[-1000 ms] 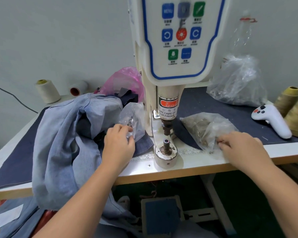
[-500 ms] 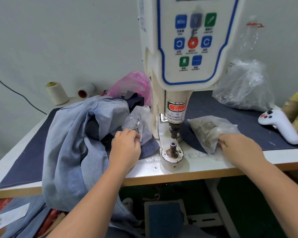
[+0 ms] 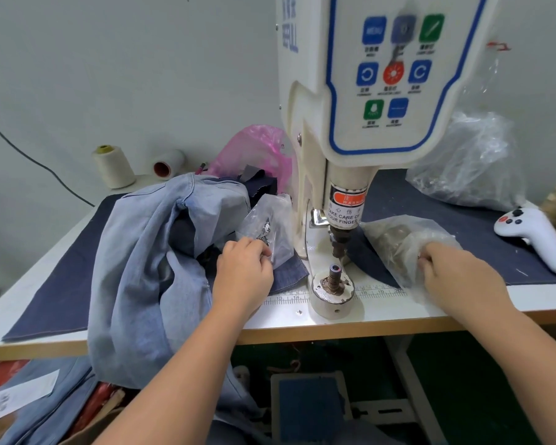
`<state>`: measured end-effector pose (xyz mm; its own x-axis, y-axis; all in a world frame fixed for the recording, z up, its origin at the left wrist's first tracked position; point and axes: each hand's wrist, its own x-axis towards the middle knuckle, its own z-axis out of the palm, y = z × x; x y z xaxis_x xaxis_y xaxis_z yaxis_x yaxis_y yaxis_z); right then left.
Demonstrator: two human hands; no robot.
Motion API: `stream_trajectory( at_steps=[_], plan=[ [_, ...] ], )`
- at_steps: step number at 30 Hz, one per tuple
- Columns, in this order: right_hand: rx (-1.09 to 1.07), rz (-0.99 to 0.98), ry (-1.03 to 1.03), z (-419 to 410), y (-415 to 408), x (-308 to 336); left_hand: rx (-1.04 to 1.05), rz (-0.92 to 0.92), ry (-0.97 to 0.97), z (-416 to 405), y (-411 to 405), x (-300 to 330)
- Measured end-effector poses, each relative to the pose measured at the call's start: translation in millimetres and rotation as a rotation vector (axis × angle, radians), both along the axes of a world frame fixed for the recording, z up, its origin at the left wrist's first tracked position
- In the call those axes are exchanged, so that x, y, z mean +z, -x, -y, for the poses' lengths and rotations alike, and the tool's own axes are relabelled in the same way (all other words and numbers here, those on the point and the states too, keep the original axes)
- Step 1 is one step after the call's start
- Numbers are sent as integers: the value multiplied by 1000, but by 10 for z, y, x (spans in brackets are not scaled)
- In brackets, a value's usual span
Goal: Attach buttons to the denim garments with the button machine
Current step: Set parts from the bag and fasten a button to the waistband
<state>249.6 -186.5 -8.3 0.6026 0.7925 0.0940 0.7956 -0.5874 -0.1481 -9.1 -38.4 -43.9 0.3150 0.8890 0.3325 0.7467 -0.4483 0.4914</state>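
The white button machine [image 3: 360, 91] stands at the table's middle, its punch above a round die post [image 3: 334, 284]. A pale blue denim garment [image 3: 148, 264] is heaped left of it and hangs over the table's front edge. My left hand [image 3: 243, 274] pinches at a small clear bag of silver button parts [image 3: 267, 232] lying on the denim. On the right, my right hand [image 3: 453, 274] has its fingers curled into the mouth of a clear bag of brass buttons [image 3: 395, 239].
A dark blue cloth [image 3: 446, 203] covers the tabletop. A white handheld controller [image 3: 536, 236] lies far right, a large clear bag [image 3: 466, 168] behind it. A pink bag [image 3: 254, 149] and two thread cones [image 3: 113, 167] sit at back left. A foot pedal [image 3: 308, 409] is below.
The view has shifted closer and slightly right. Both hands stay at their bags, with only small finger movement in each.
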Motion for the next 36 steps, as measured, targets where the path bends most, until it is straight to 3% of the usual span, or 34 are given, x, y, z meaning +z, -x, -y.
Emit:
stream_trajectory(
  at_steps=[7, 10, 14, 20, 29, 33, 36],
  plan=[
    [187, -33, -687, 212, 146, -6, 2, 1, -10, -15, 3, -10],
    [78, -485, -905, 193, 318, 88, 3, 1, -14, -17, -3, -9],
    [68, -1049, -930, 40, 644, 91, 5, -5, -18, -13, 0, -7],
    [47, -1467, -861, -105, 969, 42, 7, 1, -17, -5, 7, -11],
    [-30, -1754, -887, -87, 1021, 78, 6, 1, -21, -12, -2, -9],
    [24, -1663, -923, -84, 991, 50, 7, 6, -16, -10, -1, -9],
    [103, -1468, -930, -100, 986, 37, 7, 0, -18, -9, -3, -9]
  ],
)
